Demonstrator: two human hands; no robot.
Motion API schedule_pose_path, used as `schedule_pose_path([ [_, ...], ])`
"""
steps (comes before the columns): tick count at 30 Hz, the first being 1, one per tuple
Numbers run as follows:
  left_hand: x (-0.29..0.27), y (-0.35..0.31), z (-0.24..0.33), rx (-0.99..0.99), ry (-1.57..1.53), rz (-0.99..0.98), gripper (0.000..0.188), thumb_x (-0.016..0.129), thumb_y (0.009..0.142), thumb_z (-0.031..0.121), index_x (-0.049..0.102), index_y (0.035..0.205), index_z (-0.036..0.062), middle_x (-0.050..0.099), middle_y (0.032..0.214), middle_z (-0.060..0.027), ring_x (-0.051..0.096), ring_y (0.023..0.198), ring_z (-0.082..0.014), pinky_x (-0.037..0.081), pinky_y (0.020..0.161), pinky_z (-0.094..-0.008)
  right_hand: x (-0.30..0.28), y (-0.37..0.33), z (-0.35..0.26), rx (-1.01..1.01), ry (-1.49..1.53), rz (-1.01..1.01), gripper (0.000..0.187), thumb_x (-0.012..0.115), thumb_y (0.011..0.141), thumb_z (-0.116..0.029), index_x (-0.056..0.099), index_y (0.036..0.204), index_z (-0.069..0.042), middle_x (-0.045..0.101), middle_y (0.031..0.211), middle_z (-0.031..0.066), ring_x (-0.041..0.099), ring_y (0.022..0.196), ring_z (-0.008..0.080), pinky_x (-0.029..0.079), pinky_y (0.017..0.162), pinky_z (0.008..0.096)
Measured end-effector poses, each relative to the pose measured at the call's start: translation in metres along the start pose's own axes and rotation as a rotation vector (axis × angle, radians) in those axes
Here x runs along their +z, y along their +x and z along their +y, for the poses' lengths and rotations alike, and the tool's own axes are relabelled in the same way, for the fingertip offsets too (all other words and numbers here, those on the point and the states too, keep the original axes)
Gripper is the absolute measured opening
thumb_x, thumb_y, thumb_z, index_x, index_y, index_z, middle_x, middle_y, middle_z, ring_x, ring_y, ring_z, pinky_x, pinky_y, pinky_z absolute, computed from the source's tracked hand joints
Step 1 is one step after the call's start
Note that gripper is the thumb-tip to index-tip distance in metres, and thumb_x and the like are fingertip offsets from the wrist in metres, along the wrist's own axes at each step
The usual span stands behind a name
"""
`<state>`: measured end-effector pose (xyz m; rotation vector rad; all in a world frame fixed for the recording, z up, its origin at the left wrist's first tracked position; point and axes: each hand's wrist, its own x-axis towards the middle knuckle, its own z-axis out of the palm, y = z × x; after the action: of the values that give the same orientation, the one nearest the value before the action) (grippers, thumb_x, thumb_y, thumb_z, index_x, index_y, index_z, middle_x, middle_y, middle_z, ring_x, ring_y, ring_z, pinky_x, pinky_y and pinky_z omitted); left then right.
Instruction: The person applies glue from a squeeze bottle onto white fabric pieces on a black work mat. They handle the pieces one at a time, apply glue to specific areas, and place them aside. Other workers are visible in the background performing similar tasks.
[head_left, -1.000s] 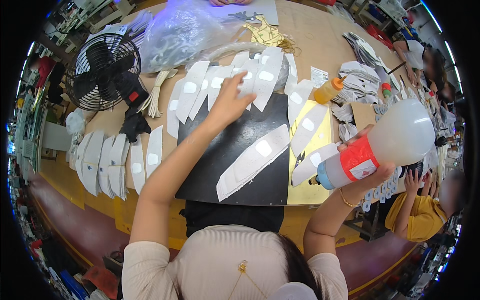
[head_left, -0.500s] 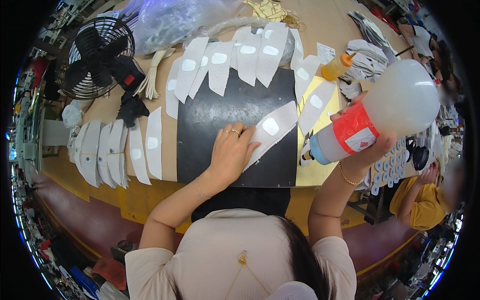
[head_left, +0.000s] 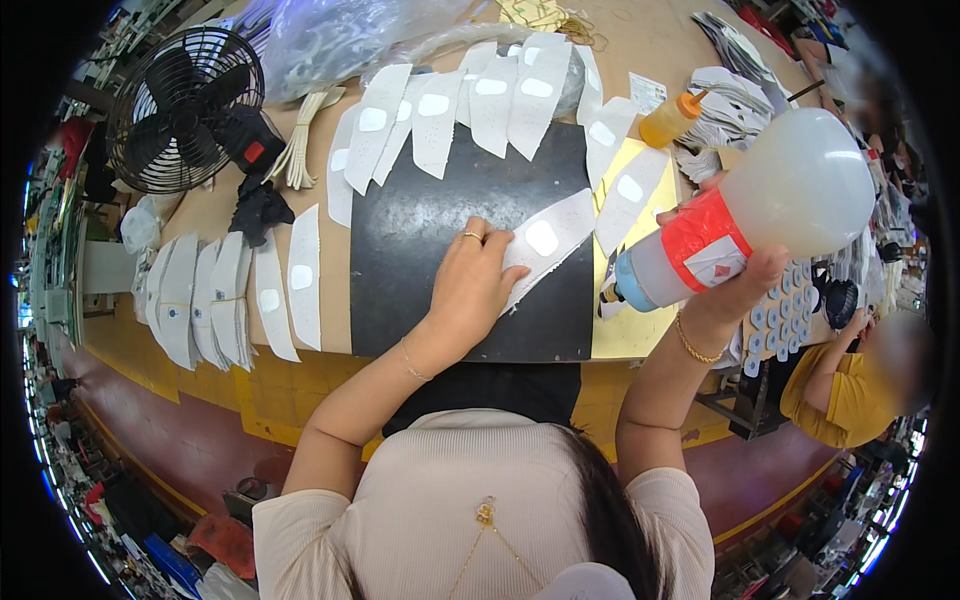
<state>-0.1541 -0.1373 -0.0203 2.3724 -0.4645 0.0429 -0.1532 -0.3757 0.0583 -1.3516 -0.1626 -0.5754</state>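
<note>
My left hand (head_left: pixel 472 285) is over the black mat, thumb and fingers closed on the lower left end of a white perforated fabric piece (head_left: pixel 570 220) with a pale oval patch. That piece slants up to the right across the mat. In my right hand (head_left: pixel 745 275) is a large translucent squeeze bottle (head_left: pixel 800 185) with a red band and a light blue collar. Its body tilts up to the right, and its dark nozzle end points down to the left, beside the fabric piece and apart from it. Part of my right hand is hidden behind the bottle.
More patched fabric pieces (head_left: pixel 435 120) lie along the mat's far edge (head_left: pixel 470 175). Tied stacks (head_left: pixel 177 310) and a black fan (head_left: pixel 185 110) are at left. A yellow sheet (head_left: pixel 625 335), an orange-tipped bottle (head_left: pixel 670 120) and small round parts (head_left: pixel 775 325) lie at right, near another person (head_left: pixel 835 395).
My left hand and the fabric piece have shifted slightly relative to the mat. The bottle stays tilted in my right hand. The whole view has moved a little.
</note>
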Motion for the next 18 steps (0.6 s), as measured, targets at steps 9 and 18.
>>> schedule_pose_path([
  [9,-0.016,0.022,0.007,-0.319,-0.473,-0.463,0.027,0.072,0.08,0.004,0.06,0.104,0.002,0.063,0.098,-0.0075,0.063,0.079,-0.0176,0.049,0.071,-0.0323,-0.005,0.0,0.004,-0.03,-0.042,0.05,0.082,0.064,0.08,-0.061,0.043,0.123,0.005,0.059,0.106,0.0212,0.067,0.089,0.0285,0.062,0.068,0.0475],
  [18,-0.042,0.032,-0.004,-0.599,-1.492,-0.73,0.061,0.063,0.083,-0.006,0.037,0.138,-0.0043,0.061,0.117,-0.0174,0.063,0.106,-0.0207,0.054,0.089,-0.0309,0.03,0.013,0.002,-0.228,-0.131,0.016,0.05,0.083,0.075,-0.032,0.061,0.107,0.0,0.064,0.098,0.0052,0.062,0.086,0.014,0.051,0.077,0.0284],
])
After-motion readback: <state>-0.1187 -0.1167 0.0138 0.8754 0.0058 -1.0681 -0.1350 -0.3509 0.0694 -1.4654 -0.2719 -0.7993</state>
